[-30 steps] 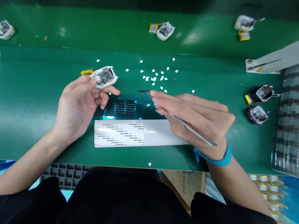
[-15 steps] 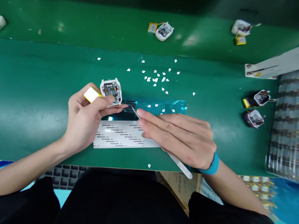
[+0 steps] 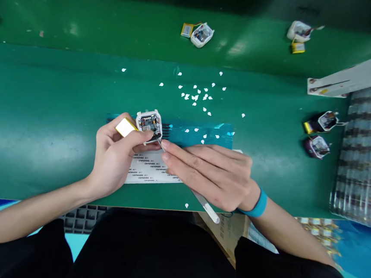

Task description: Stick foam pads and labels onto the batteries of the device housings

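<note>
In my left hand (image 3: 117,155) is a white smartwatch case (image 3: 148,115), open so that its circuit board shows. The thumb presses on the case's lower inside edge. A yellow-edged battery (image 3: 126,127) juts out between thumb and fingers, left of the case. My right hand (image 3: 212,173) pinches metal tweezers (image 3: 207,207), whose tips reach the lower right inside corner of the case. A small dark piece seems to be at the tips, too small to make out. Beneath the hands lie a printed white sheet (image 3: 155,167) and a blue film strip (image 3: 218,141), both partly covered.
Many small white stickers (image 3: 195,98) lie scattered beyond my hands. Other open watch cases with batteries stand at the back (image 3: 202,35) and at the right, a black case (image 3: 325,122) among them. Stacked clear trays (image 3: 356,163) fill the right edge.
The tweezers have come from the dark strips on the film into the watch case, moving slightly left. My left hand has shifted right and a little down with the case and battery.
</note>
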`<state>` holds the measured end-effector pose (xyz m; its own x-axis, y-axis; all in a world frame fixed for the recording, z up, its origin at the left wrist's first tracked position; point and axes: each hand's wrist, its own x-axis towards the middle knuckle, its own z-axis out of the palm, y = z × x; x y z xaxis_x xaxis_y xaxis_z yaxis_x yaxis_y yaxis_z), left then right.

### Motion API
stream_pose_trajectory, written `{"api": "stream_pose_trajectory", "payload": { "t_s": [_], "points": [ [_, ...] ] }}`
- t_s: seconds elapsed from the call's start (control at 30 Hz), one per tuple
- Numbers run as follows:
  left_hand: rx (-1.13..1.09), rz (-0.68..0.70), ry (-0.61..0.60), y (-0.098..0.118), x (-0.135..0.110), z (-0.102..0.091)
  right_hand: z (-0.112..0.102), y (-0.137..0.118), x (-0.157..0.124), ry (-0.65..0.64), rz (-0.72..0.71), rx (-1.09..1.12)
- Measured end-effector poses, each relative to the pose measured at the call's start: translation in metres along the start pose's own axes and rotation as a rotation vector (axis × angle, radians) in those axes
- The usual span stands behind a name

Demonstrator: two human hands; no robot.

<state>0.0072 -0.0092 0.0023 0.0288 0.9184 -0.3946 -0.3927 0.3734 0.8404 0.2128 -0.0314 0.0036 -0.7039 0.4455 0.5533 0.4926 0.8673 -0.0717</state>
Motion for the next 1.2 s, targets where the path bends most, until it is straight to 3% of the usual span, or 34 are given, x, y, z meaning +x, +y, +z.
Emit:
{"api": "stream_pose_trajectory", "payload": {
  "t_s": [0.47,0.7,0.87,1.2],
  "points": [
    [0.084,0.005,0.033,-0.0026,-0.0012,0.0009,0.0048,-0.0042,0.0001,0.03,-0.002,0.024],
    [0.127,0.04,-0.093,-0.0026,-0.0022,-0.0028,0.0,-0.0035,-0.0014,0.018,0.103,0.178],
    [0.119,0.059,-0.158,-0.0014,-0.0054,-0.0042,0.001,-0.0033,-0.0043,0.101,0.135,0.2],
    [0.17,0.048,-0.064,0.0007,-0.0023,-0.0031,-0.0005,-0.0039,-0.0023,0.122,0.182,0.201]
  ]
}}
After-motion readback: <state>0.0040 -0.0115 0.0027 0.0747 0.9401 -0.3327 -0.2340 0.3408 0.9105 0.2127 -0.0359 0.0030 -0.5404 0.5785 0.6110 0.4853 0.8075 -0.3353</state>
